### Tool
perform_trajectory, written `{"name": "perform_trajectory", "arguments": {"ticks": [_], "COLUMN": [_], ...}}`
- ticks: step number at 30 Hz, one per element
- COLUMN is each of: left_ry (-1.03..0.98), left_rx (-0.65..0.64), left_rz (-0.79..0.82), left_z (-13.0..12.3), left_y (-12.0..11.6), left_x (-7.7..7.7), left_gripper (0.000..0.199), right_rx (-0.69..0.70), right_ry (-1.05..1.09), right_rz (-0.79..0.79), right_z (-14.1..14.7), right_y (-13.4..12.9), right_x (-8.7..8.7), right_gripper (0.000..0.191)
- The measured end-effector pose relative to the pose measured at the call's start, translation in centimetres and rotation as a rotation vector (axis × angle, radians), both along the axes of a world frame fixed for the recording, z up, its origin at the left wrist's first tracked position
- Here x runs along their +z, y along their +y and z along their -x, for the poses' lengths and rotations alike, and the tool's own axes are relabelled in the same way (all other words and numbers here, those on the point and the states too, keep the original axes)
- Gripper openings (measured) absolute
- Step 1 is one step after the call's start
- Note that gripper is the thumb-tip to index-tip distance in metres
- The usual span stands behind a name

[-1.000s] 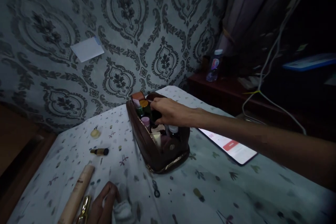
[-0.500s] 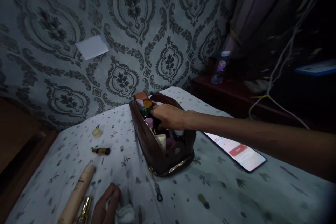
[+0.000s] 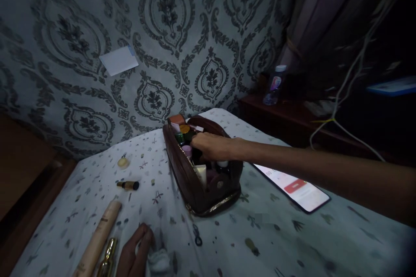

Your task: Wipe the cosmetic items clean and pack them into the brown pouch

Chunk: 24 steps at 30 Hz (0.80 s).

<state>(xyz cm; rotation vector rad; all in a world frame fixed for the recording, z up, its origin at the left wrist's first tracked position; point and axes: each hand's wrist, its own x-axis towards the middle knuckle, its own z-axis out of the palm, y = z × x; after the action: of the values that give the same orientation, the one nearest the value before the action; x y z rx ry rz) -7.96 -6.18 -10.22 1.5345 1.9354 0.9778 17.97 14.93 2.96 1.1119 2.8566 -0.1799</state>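
Observation:
A brown toiletry bag point(image 3: 178, 166) stands unzipped on the bed. My right hand point(image 3: 214, 146) reaches down into it with curled fingers; the fingertips and anything in them are hidden. Around this hand in the bag are an orange lid point(image 3: 184, 129), a green container point(image 3: 180, 139), a pink cap point(image 3: 186, 150) and a cream tube point(image 3: 201, 175). Low in view, my left hand point(image 3: 134, 251) rests on the bed, fingers bent together, with nothing visible in it. Beside it lie a gold tube point(image 3: 107, 259) and a long beige tube point(image 3: 99, 238). A crumpled white thing point(image 3: 159, 262) is on its other side.
A small gold-and-black tube point(image 3: 128, 185) and a round yellowish bottle point(image 3: 122, 163) lie left of the bag. Under my right forearm is a lit phone point(image 3: 295, 188). A plastic bottle point(image 3: 274, 85) stands on a dark red surface point(image 3: 253, 101) by a white cable point(image 3: 338, 91).
My right hand has shifted slightly and sunk a little deeper in the bag. The left hand's fingers have drawn closer together. The view has moved a little.

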Motion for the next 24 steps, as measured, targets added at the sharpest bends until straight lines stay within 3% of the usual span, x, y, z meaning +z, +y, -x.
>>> {"name": "perform_trajectory", "arguments": {"ticks": [5, 11, 14, 17, 19, 20, 23, 24], "left_ry": [-0.040, -0.044, -0.037, -0.032, -0.031, -0.026, 0.015, 0.038], "left_rx": [-0.001, 0.048, 0.011, 0.010, 0.027, 0.027, -0.007, -0.010], "left_rz": [0.015, 0.012, 0.036, 0.052, 0.019, -0.003, -0.038, -0.048], "left_z": [-0.9, -0.4, 0.0, -0.2, -0.6, -0.7, -0.8, -0.6], "left_y": [0.0, -0.2, -0.2, -0.1, -0.1, -0.1, 0.2, 0.3], "left_x": [0.3, -0.3, -0.3, 0.4, 0.9, 1.2, 2.2, 2.7], "left_gripper": [0.047, 0.042, 0.043, 0.043, 0.042, 0.042, 0.040, 0.039], "right_rx": [0.002, -0.001, 0.026, -0.020, -0.048, 0.005, 0.286, 0.372], "right_ry": [-0.015, 0.005, 0.166, 0.448, 0.651, 0.737, 0.834, 0.778], "right_rz": [0.013, -0.009, -0.122, -0.272, -0.333, -0.340, -0.240, -0.178], "right_z": [0.1, -0.2, -0.9, -1.7, -1.9, -1.9, -1.1, -0.7], "right_y": [-0.2, -0.4, -1.1, -3.4, -6.1, -7.5, -11.8, -13.0], "right_x": [0.2, 1.5, 2.8, 3.7, 3.1, 2.3, -1.3, -2.7], "right_gripper": [0.025, 0.026, 0.013, 0.011, 0.015, 0.018, 0.027, 0.027]}}
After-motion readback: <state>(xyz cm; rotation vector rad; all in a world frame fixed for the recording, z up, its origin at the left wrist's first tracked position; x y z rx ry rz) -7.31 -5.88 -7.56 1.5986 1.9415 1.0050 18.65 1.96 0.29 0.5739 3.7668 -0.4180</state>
